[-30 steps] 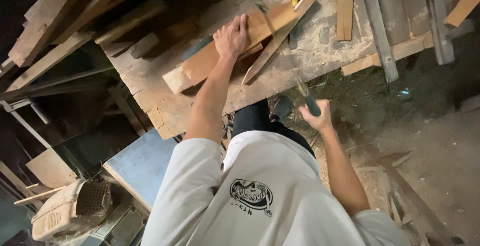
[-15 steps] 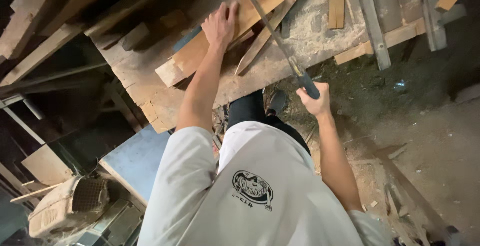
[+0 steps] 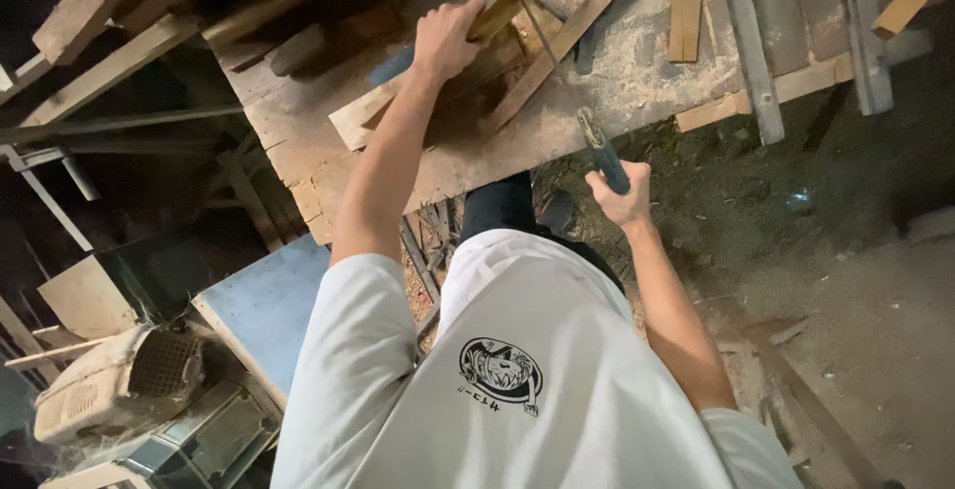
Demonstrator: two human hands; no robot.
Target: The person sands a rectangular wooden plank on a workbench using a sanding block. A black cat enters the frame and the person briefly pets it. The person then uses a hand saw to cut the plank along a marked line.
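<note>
So a long pale wooden plank (image 3: 438,81) is being pinned down flat by the left hand (image 3: 446,39), palm pressed on top, fingers curled over its far edge. It's lying on a rough, sawdust-covered wooden workbench (image 3: 637,81). A thin-bladed hand saw with a dark blue handle (image 3: 603,156) is being gripped tight in the right hand (image 3: 622,195), fist clenched round the handle, blade angled up toward the plank. A narrower brown wooden strip (image 3: 557,46) is lying slanted just beside the plank.

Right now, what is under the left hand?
The left hand presses on a wooden plank lying on the dusty workbench. The plank's part beneath the palm is hidden.
</note>
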